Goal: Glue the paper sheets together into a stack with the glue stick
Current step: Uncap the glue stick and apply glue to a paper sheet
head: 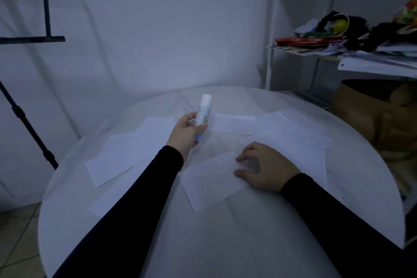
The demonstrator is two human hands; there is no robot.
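My left hand (186,133) grips a capped white glue stick (204,110) above the table, its cap pointing up and away. My right hand (264,167) rests with spread fingers on the right end of a white paper sheet (209,183) lying in front of me. More white sheets lie around it: one at the left (126,151), one behind the glue stick (232,123), and others at the right (293,135).
All of it lies on a round table under a white cloth (225,232). A dark tripod leg (29,128) stands to the left. A cluttered shelf (349,52) and a brown paper bag (372,115) stand to the right, a white wall behind.
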